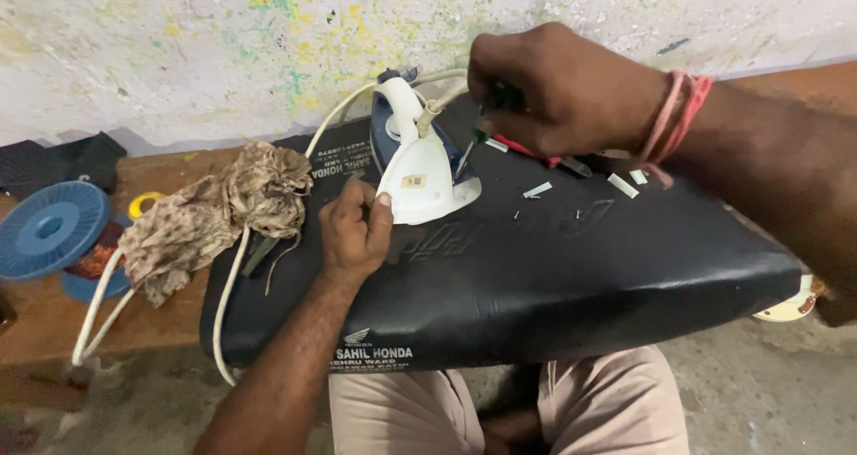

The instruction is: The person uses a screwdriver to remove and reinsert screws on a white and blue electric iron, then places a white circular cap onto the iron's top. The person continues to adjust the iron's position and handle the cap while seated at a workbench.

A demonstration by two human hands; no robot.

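A white and blue electric iron (418,156) stands on its heel on a black padded seat cushion (553,276) across my lap. My left hand (353,227) grips the iron's lower left edge, thumb against the white shell. My right hand (558,84), with red threads around the wrist, is closed on a green-handled screwdriver (473,142) whose tip points down at the iron's right side. The iron's white cord (228,285) runs from its top, loops left over the cushion and hangs down.
A crumpled brown patterned rag (214,214) lies on the cushion's left end. Small white bits and screws (537,190) lie scattered beside the iron. A blue disc (49,227) and a yellow tape roll (143,205) rest on the wooden bench at left. A paint-speckled wall (223,44) rises behind.
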